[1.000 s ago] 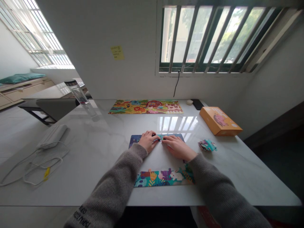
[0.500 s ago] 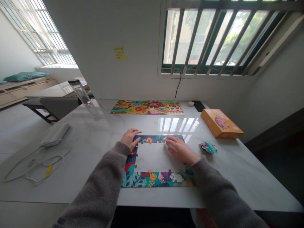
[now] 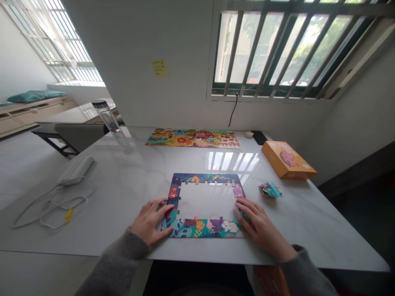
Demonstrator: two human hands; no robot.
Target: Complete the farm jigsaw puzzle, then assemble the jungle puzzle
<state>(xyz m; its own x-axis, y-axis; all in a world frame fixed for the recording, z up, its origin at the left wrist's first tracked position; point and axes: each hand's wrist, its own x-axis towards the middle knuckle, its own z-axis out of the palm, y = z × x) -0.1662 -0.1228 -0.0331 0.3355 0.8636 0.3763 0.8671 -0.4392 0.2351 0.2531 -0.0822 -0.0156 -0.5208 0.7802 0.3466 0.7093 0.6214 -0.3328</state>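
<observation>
A jigsaw puzzle border lies flat on the white table, its pieces joined into a rectangle around a bare middle. My left hand rests at its left side, fingers apart and touching the edge. On the right side lies my right hand, its fingers stretched over the border pieces. Neither hand grips anything. A small stack of loose puzzle pieces sits to the right of the border, beyond my right hand.
Farther back lies a long assembled farm-animal puzzle. An orange box stands at the right, near a black phone. On the left are a white power bank with a looped cable and a clear bottle.
Both hands have moved from the border's top edge down toward me, the left to the left side and the right to the right side. The top edge is now uncovered.
</observation>
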